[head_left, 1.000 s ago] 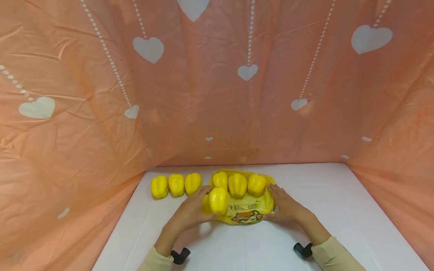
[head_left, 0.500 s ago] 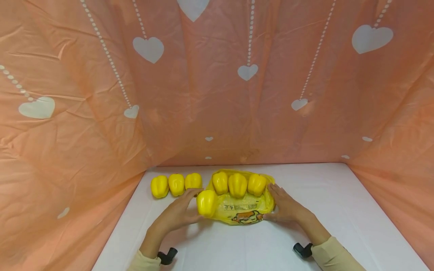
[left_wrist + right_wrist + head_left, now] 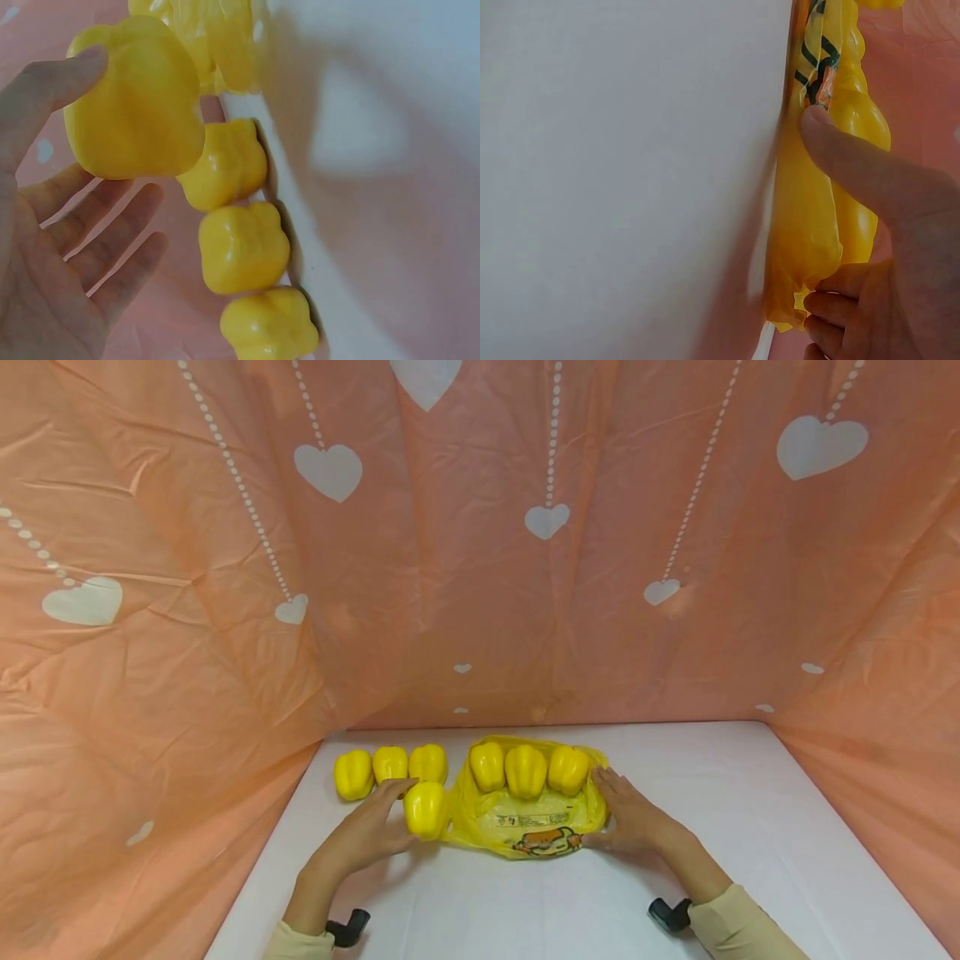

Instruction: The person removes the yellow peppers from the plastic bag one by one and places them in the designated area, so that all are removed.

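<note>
My left hand (image 3: pixel 366 828) holds a yellow bell pepper (image 3: pixel 424 811) between thumb and fingers, just left of a yellow plastic bag (image 3: pixel 487 835). In the left wrist view, the thumb lies across this pepper (image 3: pixel 139 105) and the other fingers spread below it. At the bag's right end, my right hand (image 3: pixel 632 817) grips the edge; the right wrist view has its thumb (image 3: pixel 855 161) on the bag's printed side and its fingers at the end. Three yellow bell peppers (image 3: pixel 526 770) sit in a row at the bag's far side. Whether they lie inside or on top, I cannot tell.
Three more yellow bell peppers (image 3: pixel 391 763) stand in a row at the back left of the white table (image 3: pixel 525 910). An orange curtain (image 3: pixel 480 568) with white hearts surrounds the table at the back and sides. Each wrist wears a black camera mount (image 3: pixel 348 928).
My left hand has moved left with the bell pepper, from over the bag's left part to beside it. The bag's left end now shows. The right hand has stayed in place.
</note>
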Motion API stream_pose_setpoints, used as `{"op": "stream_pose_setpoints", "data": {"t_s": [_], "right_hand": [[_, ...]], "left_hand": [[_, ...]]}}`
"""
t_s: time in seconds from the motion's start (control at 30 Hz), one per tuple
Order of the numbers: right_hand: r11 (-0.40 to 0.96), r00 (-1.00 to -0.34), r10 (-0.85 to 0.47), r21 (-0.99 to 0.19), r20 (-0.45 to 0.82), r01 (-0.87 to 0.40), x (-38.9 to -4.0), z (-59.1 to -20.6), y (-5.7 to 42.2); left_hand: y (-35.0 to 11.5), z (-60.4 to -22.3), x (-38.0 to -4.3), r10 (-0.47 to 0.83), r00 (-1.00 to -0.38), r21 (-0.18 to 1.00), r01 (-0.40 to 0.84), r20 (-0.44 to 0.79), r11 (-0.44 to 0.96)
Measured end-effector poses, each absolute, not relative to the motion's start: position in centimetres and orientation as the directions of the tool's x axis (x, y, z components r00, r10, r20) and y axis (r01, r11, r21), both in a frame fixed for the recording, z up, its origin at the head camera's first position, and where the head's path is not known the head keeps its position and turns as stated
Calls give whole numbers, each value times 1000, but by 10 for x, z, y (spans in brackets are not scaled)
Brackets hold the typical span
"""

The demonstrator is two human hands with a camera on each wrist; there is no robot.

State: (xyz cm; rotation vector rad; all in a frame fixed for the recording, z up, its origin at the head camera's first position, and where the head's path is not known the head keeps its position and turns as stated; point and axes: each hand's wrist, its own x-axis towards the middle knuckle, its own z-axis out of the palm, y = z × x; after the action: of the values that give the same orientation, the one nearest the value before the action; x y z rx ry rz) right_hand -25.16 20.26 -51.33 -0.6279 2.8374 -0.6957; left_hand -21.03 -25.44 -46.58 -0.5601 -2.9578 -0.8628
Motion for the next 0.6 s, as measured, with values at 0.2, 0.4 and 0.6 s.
{"op": "stream_pose_setpoints", "data": {"t_s": [0.2, 0.4, 0.6], "right_hand": [[807, -903, -427, -472, -51, -355, -253, -516, 204], [807, -904, -424, -474, -51, -351, -253, -515, 203], [800, -901, -431, -483, -50, -356, -250, -513, 202]], "left_hand": [[-264, -472, -214, 311, -947, 526, 306, 82, 793], [-270, -477, -215, 327, -941, 507, 322, 81, 800], [-273, -484, -219, 349, -933, 481, 347, 90, 805]]}}
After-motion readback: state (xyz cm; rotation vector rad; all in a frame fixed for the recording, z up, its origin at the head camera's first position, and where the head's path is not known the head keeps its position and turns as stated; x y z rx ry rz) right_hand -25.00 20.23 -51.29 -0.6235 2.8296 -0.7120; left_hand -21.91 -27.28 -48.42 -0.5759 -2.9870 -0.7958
